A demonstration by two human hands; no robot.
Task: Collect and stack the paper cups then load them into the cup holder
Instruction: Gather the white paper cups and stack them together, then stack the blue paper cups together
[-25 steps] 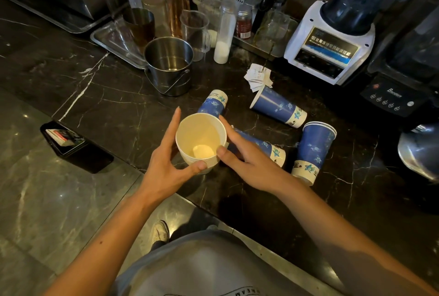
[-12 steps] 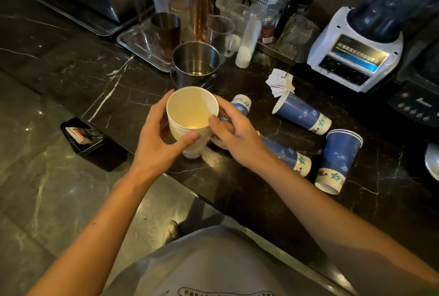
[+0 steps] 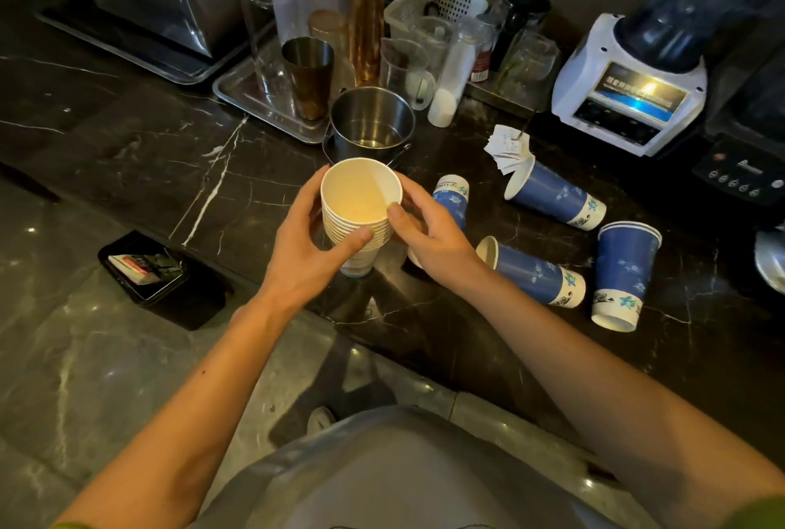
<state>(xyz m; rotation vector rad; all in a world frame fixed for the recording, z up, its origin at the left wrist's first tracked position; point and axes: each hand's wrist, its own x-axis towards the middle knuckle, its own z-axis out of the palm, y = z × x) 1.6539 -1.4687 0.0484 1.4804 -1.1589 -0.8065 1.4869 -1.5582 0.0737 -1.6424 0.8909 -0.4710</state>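
Mid-collecting: left hand (image 3: 308, 250) and right hand (image 3: 431, 235) both wrap the cup stack (image 3: 360, 210). Next, probably grab a loose blue cup (image 3: 537, 271) off the counter (image 3: 170, 133).

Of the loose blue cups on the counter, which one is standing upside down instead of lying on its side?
The rightmost blue cup, nearest the counter's right end. It stands inverted with its white base up, while the other loose cups lie tipped over.

Upright nested cup stack (image 3: 361, 210), blue cups (image 3: 552, 199) toppled
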